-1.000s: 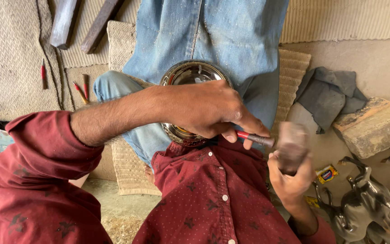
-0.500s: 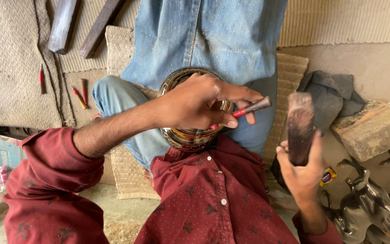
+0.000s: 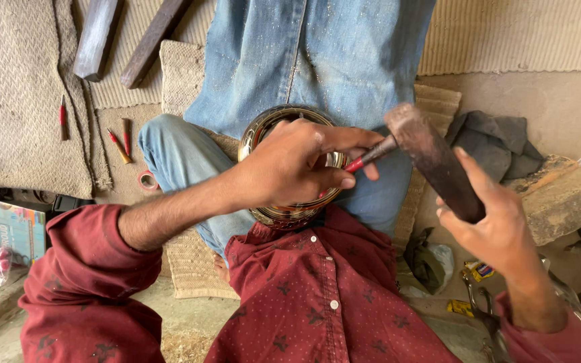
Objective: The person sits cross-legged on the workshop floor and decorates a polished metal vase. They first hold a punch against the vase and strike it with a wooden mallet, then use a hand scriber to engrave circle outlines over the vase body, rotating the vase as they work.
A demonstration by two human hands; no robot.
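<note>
A round engraved metal bowl rests in my lap between my jeans-clad legs. My left hand lies over the bowl and grips a thin red-handled chisel, its tip hidden under my fingers against the bowl. My right hand holds a dark wooden mallet block. The block's upper end touches the chisel's metal butt.
Two wooden bars lie at the top left on woven mats. Several red-handled tools and a tape ring lie left of my knee. A grey cloth, a wood block and metal tools sit at the right.
My right hand has swung the mallet block leftward and down until it meets the chisel's end. My left hand keeps the chisel on the bowl.
</note>
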